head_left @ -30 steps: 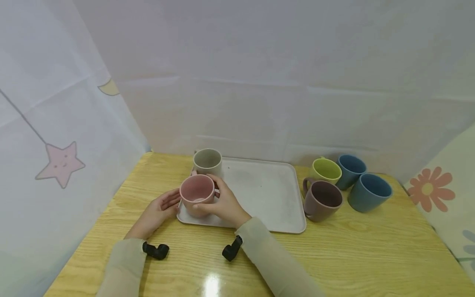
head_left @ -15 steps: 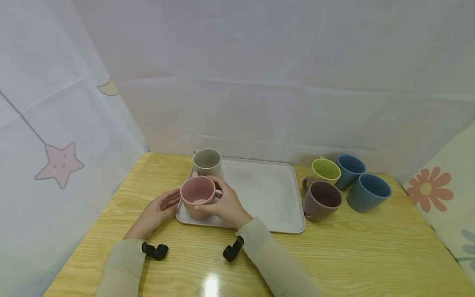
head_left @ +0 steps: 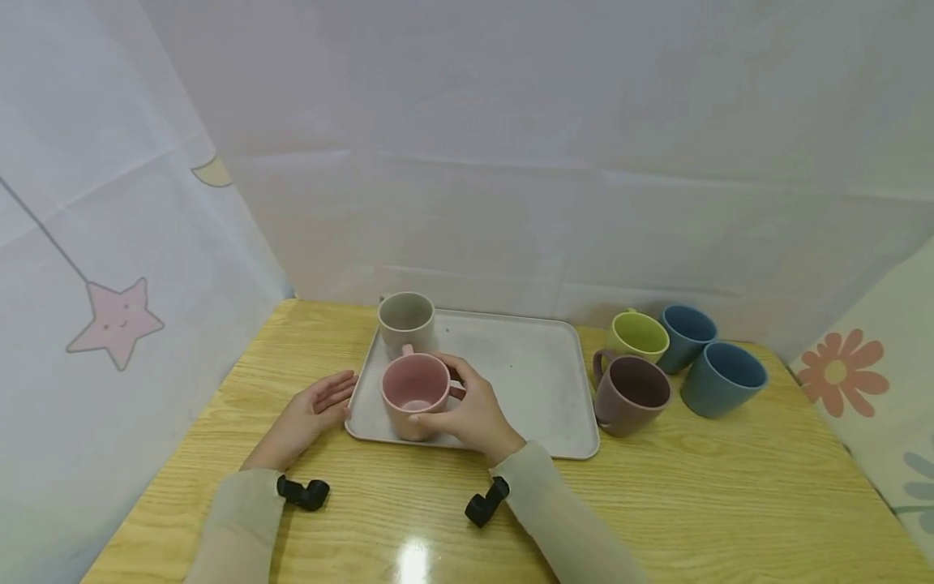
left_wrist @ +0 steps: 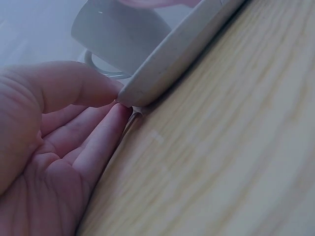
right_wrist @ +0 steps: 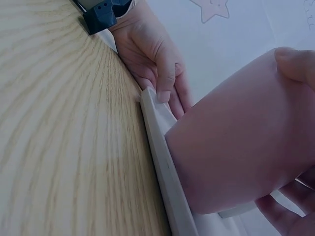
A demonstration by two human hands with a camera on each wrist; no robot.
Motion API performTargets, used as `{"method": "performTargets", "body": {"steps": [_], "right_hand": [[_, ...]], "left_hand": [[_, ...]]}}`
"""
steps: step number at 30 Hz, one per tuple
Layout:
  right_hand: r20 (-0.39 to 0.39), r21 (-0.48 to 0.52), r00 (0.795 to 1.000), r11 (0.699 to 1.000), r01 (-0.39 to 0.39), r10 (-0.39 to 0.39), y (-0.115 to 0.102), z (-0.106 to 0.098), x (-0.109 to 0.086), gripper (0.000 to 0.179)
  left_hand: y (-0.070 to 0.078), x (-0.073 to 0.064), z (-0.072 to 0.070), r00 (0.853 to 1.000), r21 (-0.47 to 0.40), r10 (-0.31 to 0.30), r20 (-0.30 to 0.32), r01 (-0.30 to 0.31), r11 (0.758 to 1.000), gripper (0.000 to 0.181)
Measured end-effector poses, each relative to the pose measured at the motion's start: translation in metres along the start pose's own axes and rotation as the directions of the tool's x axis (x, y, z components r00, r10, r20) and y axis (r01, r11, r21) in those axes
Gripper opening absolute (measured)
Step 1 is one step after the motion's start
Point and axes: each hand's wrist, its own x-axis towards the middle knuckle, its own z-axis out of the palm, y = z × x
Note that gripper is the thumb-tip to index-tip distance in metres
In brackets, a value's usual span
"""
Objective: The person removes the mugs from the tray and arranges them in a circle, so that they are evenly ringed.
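Note:
My right hand grips a pink mug over the front left part of a pale tray. The thumb lies on the near side of the mug, the fingers on its far right side. A handle-like piece shows at the mug's back, and another pink piece lies by the fingers. My left hand pinches the tray's rim at the left, thumb above and a finger below in the left wrist view. Behind the pink mug, a grey mug stands upright on the tray.
Right of the tray stand a purple mug, a yellow-green mug and two blue mugs, close together on the wooden table. A pale cloth hangs behind and at both sides.
My right hand has moved the pink mug to the right along the tray and a little nearer. My left hand stays at the tray's left edge.

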Motion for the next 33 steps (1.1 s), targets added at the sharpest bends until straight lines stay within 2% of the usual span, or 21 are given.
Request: {"method": "performTargets", "body": {"steps": [6,12,19,28,33], "right_hand": [[-0.026,-0.008,0.998,0.998,0.064,-0.064,-0.009,-0.021,-0.014,0.083],[-0.048,-0.081,0.989,0.987,0.135,-0.140,-0.025,-0.047,-0.027,0.083],[-0.092,-0.172,0.969,0.962,0.211,-0.229,-0.040,-0.082,-0.044,0.086],[-0.152,-0.214,0.949,0.946,0.242,-0.277,-0.057,-0.129,-0.076,0.090],[-0.143,-0.181,0.952,0.953,0.242,-0.269,-0.069,-0.157,-0.095,0.091]], "left_hand": [[-0.001,0.001,-0.001,1.000,0.018,-0.017,-0.003,0.017,1.000,0.065],[0.000,0.001,-0.002,1.000,0.011,-0.019,-0.001,0.019,1.000,0.066],[0.000,0.002,-0.001,1.000,0.005,-0.022,0.006,0.022,1.000,0.065],[0.001,0.001,0.000,1.000,0.024,-0.026,-0.003,0.026,0.999,0.065],[0.000,0.000,-0.001,1.000,0.026,-0.027,-0.001,0.027,0.999,0.065]]}}
